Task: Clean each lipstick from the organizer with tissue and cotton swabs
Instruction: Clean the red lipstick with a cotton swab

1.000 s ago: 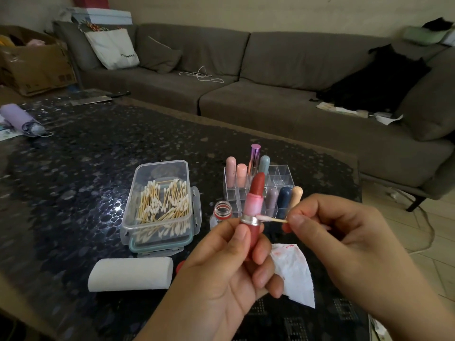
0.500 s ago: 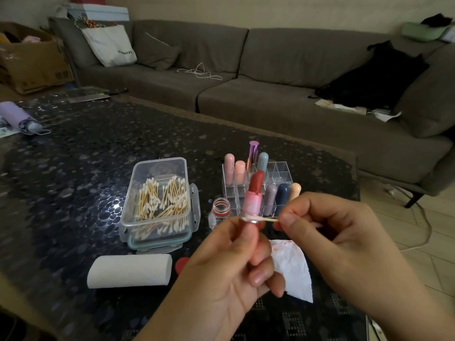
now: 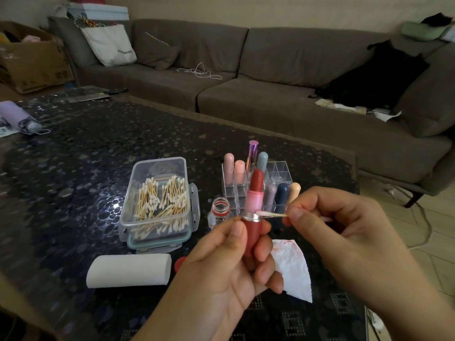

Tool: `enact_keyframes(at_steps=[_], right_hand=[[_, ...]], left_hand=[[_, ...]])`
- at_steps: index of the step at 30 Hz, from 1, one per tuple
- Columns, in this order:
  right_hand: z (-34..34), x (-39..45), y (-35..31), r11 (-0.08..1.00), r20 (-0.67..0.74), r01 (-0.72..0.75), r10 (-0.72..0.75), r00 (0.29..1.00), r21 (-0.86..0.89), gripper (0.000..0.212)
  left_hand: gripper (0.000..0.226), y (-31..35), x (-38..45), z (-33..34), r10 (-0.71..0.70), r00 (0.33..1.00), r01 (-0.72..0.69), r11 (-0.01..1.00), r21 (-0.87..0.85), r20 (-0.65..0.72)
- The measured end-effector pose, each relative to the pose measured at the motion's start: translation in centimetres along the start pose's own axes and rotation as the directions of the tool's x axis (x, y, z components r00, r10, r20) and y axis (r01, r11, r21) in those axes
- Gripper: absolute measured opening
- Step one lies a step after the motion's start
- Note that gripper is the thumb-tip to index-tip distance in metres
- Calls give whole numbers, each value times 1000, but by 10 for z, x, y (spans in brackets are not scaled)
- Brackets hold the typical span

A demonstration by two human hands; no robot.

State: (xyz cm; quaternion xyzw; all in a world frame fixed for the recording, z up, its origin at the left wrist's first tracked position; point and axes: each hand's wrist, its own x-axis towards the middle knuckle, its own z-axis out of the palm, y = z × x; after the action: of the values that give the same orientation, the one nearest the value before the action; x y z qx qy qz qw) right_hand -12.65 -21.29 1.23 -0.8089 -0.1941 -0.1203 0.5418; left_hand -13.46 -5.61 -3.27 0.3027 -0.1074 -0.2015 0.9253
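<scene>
An opened red lipstick point(image 3: 253, 225) with a pink inner tube and silver collar is held upright by the left hand point(image 3: 229, 262), its grip curled round the base. A wooden-stemmed cotton swab point(image 3: 269, 214) is pinched in the grip of the right hand point(image 3: 344, 232), its white tip touching the silver collar. Below the hands, a white tissue smeared with red point(image 3: 293, 269) lies on the dark pebble-patterned tabletop point(image 3: 73, 188). A white tissue roll point(image 3: 129, 270) lies to the left. Farther back, a clear plastic box of cotton swabs point(image 3: 160, 203) is seen beside a small clear open bottle point(image 3: 220, 210). Behind that, a clear acrylic compartment organizer point(image 3: 277, 172) holding capped pastel lipsticks is seen. A grey sofa point(image 3: 270, 70) lies beyond.
</scene>
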Motion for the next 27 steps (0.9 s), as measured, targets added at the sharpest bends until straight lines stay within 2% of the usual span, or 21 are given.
enact_keyframes(at_steps=[7,10,13,17,23,27], right_hand=[[3,-1,-2,1000,38,-3,3,999,15,25],[0,0,-1,1000,0,-26,26,1000,-6,11],[0,0,-2,1000,10,-27,27,1000,1,12],[3,-1,-2,999,50,-16,14,999,33,25],[1,-1,-4,1000,49,-22,22,999,3,17],[0,0,-4,1000,44,-21,20,999,18,12]], left_hand=[[46,1,-1,2,-44,997,48,997,-66,57],[53,1,0,4,-49,999,48,995,-87,-19],[46,1,0,4,-25,999,23,998,-64,-26],[39,0,0,2,-18,1000,17,998,-55,-6],[39,-1,0,-3,-17,1000,17,1000,14,25],[32,-1,0,-6,-54,994,57,998,-30,99]])
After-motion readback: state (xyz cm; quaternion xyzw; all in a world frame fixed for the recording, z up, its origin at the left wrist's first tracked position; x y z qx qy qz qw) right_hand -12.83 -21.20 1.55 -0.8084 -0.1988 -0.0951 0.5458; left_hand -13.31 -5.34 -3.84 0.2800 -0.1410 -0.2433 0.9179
